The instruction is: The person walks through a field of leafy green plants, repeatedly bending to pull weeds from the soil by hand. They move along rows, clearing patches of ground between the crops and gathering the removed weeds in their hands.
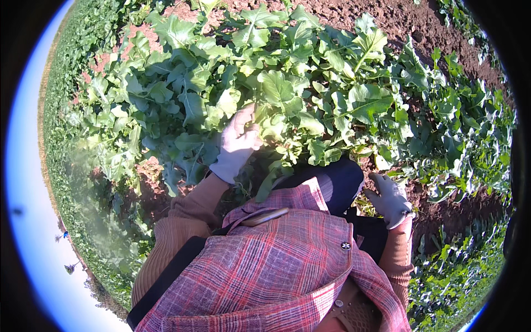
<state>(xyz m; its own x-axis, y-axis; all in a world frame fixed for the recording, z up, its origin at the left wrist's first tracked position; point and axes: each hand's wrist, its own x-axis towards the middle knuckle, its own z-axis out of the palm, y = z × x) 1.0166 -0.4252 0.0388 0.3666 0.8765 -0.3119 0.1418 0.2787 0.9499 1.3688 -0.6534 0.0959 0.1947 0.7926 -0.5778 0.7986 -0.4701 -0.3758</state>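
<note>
My left hand (237, 145), in a pale glove, reaches into a dense leafy green plant (276, 88) and closes its fingers around a bunch of its leaves near the centre. At the right, beside my dark-clad knee (337, 180), my gloved right hand (389, 199) hangs just above the soil with its fingers spread and nothing in it. A brown sleeve covers each forearm, and a red plaid shirt (282, 265) fills the lower middle of the view.
Reddish-brown soil (398, 22) lies beyond the plant and in a furrow at the right. Rows of more leafy plants (470, 144) run along the right and left sides. A dark strap crosses my chest.
</note>
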